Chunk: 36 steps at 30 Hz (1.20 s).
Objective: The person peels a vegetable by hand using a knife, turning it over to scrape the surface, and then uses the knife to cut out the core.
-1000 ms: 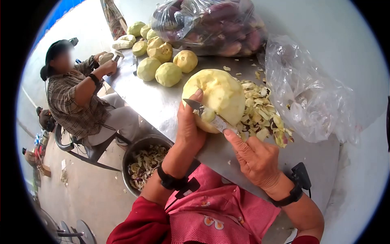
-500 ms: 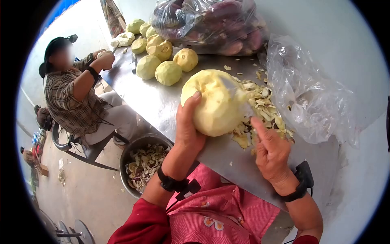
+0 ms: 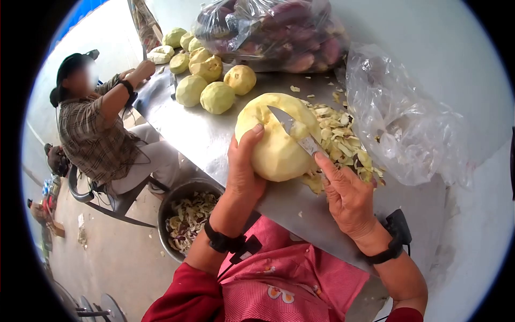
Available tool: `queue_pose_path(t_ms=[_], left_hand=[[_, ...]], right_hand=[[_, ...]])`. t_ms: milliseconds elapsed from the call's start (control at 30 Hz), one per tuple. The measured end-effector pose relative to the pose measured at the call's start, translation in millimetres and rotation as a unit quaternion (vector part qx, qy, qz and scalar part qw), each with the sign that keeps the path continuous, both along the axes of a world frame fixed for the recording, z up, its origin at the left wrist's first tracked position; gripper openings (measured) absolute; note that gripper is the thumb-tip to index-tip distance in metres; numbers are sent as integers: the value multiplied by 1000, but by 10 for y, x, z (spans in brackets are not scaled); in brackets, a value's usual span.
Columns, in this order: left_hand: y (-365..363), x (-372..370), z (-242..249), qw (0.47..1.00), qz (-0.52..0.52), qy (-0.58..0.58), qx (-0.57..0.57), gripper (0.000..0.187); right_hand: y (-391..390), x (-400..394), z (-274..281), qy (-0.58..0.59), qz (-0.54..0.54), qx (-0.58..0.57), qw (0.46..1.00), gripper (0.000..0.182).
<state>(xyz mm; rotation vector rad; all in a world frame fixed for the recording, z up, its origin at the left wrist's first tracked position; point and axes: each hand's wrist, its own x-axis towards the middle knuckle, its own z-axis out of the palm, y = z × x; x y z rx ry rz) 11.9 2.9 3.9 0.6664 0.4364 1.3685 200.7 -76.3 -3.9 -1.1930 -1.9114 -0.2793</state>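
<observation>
Pale yellow and peeled, a round vegetable is gripped in my left hand over the metal counter; my right hand clasps a knife across its face, near heaped peelings.

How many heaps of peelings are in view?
2. One heap lies on the metal table, partly hidden by the held vegetable; the other heap is in the metal bowl below the table edge. Others may be out of sight.
</observation>
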Motion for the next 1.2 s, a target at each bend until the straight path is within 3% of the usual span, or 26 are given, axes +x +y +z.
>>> queue_pose_path(t_ms=[167, 433, 500, 600, 667, 700, 767, 1200], left_hand=[[5, -10, -33, 1000, 9, 8, 8, 55], [20, -16, -84, 1000, -10, -13, 3, 53], [54, 1, -128, 995, 27, 74, 54, 53], [28, 13, -99, 995, 29, 87, 47, 55], [15, -41, -82, 999, 0, 45, 15, 63], [-59, -69, 15, 999, -36, -1, -9, 64], [-26, -57, 10, 1000, -20, -2, -10, 64], [-99, -30, 56, 1000, -16, -8, -11, 57]], right_hand=[[-35, 2, -17, 56, 17, -32, 998, 54], [-102, -48, 74, -8, 11, -4, 1000, 52], [-125, -55, 110, -26, 5, -26, 999, 48], [-107, 44, 108, -42, -13, -33, 998, 45], [-53, 98, 46, 68, -26, -61, 995, 42], [-30, 101, 20, 69, -29, -61, 995, 42], [42, 103, 6, 113, 7, 9, 993, 50], [-70, -14, 6, 16, 63, 3, 998, 59]])
